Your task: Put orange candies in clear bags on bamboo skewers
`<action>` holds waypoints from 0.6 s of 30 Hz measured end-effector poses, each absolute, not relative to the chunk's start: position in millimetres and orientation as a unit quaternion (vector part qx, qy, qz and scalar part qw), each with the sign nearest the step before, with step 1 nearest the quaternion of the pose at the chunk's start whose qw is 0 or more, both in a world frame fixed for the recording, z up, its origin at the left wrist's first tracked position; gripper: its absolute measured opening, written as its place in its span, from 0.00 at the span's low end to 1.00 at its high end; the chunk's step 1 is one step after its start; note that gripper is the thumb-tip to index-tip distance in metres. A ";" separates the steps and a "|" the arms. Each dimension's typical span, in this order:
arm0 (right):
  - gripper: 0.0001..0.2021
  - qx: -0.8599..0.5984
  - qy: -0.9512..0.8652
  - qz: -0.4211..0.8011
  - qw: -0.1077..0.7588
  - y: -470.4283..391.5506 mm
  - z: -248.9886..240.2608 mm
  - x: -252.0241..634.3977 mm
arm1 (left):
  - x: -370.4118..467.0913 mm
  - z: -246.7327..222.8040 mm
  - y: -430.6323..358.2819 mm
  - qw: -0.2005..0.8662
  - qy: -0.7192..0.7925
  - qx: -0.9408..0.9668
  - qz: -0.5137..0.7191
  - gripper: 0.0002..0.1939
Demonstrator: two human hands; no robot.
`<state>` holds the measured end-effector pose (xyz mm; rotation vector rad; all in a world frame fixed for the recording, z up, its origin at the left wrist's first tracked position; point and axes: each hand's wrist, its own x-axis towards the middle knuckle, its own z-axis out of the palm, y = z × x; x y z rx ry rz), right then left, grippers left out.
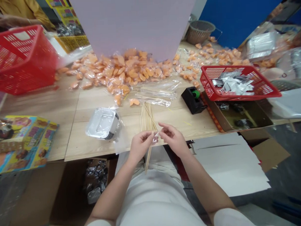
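My left hand (139, 145) pinches a small piece of clear film (155, 138) between thumb and fingers. My right hand (175, 141) is close beside it, its thumb and a fingertip closed on the film's other side while the index finger sticks out. Whether the film is tape or a bag corner is too small to tell. Under the hands a bundle of thin wooden skewers (146, 117) lies on the table, its near ends jutting past the front edge. Just behind are more skewers in clear plastic bags (156, 94). A black tape dispenser (193, 101) with a green core stands to the right.
Orange wrapped pieces (129, 69) heap along the back. Foil trays (103, 123) stand left of the skewers, near printed yellow packages (38, 140). Red baskets (40, 60) flank the table; the right basket (260, 95) holds silvery sachets. A co-worker's sleeve (28, 10) shows far left.
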<state>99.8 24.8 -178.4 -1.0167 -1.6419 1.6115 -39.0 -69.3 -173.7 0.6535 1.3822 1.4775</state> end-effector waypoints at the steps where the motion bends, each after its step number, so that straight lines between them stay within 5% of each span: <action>1: 0.20 -0.407 -0.602 0.606 0.325 28.0 -179.5 97.1 | -40.2 -174.1 -69.4 0.488 0.565 0.258 0.613 0.16; 4: 0.20 -0.429 -0.562 0.604 0.368 36.2 -178.7 91.6 | -43.5 -176.0 -70.1 0.500 0.556 0.241 0.618 0.17; 13: 0.11 -0.321 -0.673 0.655 0.124 43.4 -162.1 71.6 | -51.5 -188.0 -70.6 0.469 0.581 0.300 0.594 0.19; 15: 0.12 -0.323 -0.654 0.670 0.137 58.7 -162.2 66.1 | -58.6 -196.2 -74.2 0.437 0.598 0.320 0.591 0.19; 18: 0.14 -0.384 -0.562 0.683 0.266 105.6 -162.5 55.0 | -72.0 -209.2 -85.9 0.296 0.673 0.355 0.578 0.20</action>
